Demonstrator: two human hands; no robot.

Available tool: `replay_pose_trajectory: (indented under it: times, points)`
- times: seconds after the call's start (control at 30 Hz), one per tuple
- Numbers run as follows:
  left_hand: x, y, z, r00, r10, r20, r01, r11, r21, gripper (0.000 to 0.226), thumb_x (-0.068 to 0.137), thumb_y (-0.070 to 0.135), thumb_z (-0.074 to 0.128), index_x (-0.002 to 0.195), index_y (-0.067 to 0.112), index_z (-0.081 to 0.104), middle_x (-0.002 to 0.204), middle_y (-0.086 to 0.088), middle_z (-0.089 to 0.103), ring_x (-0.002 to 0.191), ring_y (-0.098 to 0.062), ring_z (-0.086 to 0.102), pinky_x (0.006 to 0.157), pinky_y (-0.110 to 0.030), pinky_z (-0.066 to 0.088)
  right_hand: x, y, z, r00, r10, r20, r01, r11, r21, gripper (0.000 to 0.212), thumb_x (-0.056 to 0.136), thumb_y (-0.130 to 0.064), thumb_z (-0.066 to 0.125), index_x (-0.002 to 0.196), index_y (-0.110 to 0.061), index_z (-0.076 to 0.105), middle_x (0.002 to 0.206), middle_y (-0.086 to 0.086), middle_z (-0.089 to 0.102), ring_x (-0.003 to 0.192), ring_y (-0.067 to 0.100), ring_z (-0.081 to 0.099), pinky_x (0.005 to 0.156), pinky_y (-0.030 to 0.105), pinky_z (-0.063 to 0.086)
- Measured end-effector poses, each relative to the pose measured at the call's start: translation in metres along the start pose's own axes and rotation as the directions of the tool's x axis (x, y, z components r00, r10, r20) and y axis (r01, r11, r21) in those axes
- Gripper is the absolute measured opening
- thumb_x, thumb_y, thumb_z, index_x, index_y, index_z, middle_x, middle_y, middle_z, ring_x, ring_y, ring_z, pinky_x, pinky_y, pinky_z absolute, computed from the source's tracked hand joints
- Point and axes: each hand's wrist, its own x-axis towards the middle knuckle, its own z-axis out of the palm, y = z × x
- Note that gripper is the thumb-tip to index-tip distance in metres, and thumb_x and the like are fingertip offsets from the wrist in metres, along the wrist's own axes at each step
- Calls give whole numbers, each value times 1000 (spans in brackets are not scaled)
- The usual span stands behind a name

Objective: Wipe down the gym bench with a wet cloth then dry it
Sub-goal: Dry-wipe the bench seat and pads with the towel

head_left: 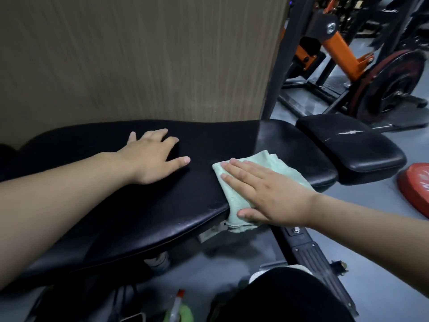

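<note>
Head view. Right hand point(267, 194): flat, fingers spread, pressing the pale green cloth point(234, 182) onto the near edge of the bench point(144, 205); nothing gripped. Left hand point(153, 154): open, empty, palm resting on the pad, left of the cloth. Spray bottle point(176, 305): floor, near. Progress: a wiping pass under way; whether wet or dry cannot be told.

You're in a gym: black padded bench point(290, 145) with a separate seat pad point(355, 145), orange-and-black plate-loaded machine point(341, 49) behind carrying a weight plate point(392, 84), red plate point(415, 189) lying on grey floor point(371, 240), wood-grain wall panel point(139, 56) alongside.
</note>
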Motion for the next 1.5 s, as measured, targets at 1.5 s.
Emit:
replay_pose_trajectory:
  times: [1.5]
  points:
    - [-188, -235, 36, 951, -94, -293, 48, 986, -160, 50, 100, 41, 45, 145, 20, 44, 161, -5, 25, 150, -21, 12, 122, -44, 12, 210, -296, -39, 952, 274, -135, -267, 961, 67, 80, 97, -58, 26, 137, 8, 49, 144, 32, 44, 134, 46, 43, 109, 55, 39]
